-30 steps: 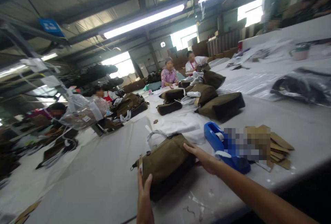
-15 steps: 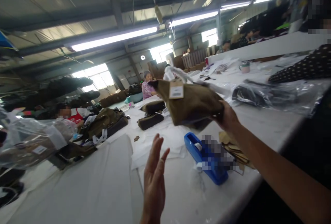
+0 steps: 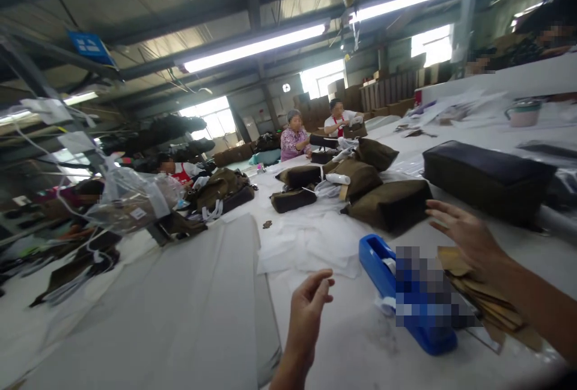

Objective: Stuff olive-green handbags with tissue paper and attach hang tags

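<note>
My right hand [image 3: 469, 231] is open, its fingers stretched toward the end of an olive-brown bag [image 3: 383, 204] lying on the white table; whether the fingertips touch it I cannot tell. Behind that bag are more olive bags [image 3: 360, 178] with white straps and a tag. My left hand [image 3: 309, 312] hovers over the table with nothing in it, fingers apart and slightly bent. Between the hands stands a blue tape dispenser [image 3: 376, 264], partly blurred out. Brown paper tags [image 3: 491, 294] lie under my right forearm.
Thin white sheets [image 3: 306, 243] lie in front of the bags. A large dark bag [image 3: 487, 179] sits at the right, near a pink cup [image 3: 525, 113]. On the left are a clear plastic bag [image 3: 130, 198] and an olive heap [image 3: 220, 188]. Co-workers [image 3: 295, 137] stand across the table.
My right hand has let go of the tagged olive bag it held in the air; olive bags now lie before it. The view has swung right, and a large dark bag shows there.
</note>
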`<state>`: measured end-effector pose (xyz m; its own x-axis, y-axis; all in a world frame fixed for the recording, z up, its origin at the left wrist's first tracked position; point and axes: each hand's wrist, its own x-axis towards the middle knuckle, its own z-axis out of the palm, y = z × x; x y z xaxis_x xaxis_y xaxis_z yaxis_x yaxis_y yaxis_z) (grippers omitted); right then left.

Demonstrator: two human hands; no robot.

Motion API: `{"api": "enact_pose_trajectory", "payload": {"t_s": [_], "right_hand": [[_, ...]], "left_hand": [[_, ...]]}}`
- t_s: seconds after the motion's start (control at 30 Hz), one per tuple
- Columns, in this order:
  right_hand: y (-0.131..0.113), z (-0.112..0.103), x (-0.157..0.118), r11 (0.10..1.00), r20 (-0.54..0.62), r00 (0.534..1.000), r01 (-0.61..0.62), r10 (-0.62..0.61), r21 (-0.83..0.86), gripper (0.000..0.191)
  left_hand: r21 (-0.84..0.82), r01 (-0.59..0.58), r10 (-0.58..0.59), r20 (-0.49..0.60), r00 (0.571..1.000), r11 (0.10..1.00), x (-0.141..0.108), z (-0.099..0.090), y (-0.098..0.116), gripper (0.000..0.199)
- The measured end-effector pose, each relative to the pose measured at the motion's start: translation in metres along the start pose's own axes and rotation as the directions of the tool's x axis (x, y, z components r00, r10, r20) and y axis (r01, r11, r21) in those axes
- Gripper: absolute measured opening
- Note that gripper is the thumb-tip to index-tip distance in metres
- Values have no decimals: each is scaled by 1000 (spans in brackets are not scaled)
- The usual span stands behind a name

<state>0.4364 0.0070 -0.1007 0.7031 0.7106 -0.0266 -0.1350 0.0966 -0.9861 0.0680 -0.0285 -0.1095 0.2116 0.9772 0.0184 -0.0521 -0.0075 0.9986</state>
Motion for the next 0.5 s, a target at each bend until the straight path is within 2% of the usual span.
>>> {"api": "enact_pose_trajectory", "payload": {"t_s": [0.07,0.13,0.2,0.27,0.37,0.43,0.5], "right_hand": [[2,39,-12,998,244,968,-40,50,-45,14],[4,88,-19,989,464,875,-97,137,-110,18],[11,141,-20,976,582,784,-146,214,-163,22],[24,196,-15,960,621,733,-194,277,-200,26],[51,275,6,942,603,725,-247,334,-226,34],[71,324,24,943,569,752,-252,333,-219,37],[89,368,43,957,531,796,-223,289,-187,39]], "left_hand": [[58,28,-33,80,996,998,14,-1,-18,37],[89,55,-69,159,985,994,28,1,-39,34],[97,84,-104,220,970,992,38,4,-61,32],[112,101,-128,260,957,989,43,6,-85,30],[119,144,-170,248,954,982,48,7,-120,28],[80,254,-266,247,932,964,52,6,-138,32],[53,342,-340,319,884,938,57,3,-148,37]]}}
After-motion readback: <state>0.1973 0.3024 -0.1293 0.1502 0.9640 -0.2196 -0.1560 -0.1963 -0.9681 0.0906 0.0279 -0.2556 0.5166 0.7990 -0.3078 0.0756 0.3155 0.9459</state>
